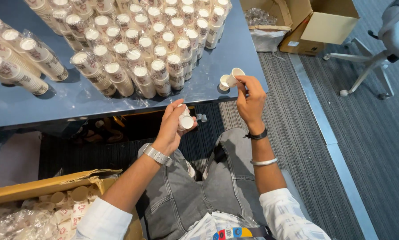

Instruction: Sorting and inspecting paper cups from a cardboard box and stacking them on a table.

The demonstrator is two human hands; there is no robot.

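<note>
Evidently, a short stack of cups point(185, 119) is gripped by the left hand point(173, 126) over the lap, while one paper cup point(235, 76) is pinched by the right hand point(249, 100) at the tabletop point(235, 53) edge, possibly just separated, beside the massed cup stacks point(141, 49).

1. The left hand point(172, 126) is wrapped around a short stack of paper cups point(184, 119), held on its side above the person's lap.
2. The right hand point(249, 98) pinches a single paper cup point(233, 77) by the fingers point(242, 84), tilted over the edge of the blue surface point(226, 58).
3. Another cup point(224, 82) stands on the surface just beside it.
4. Many wrapped cup stacks point(141, 49) crowd the surface.
5. An open cardboard box point(53, 184) of cups sits at the lower left.
</note>
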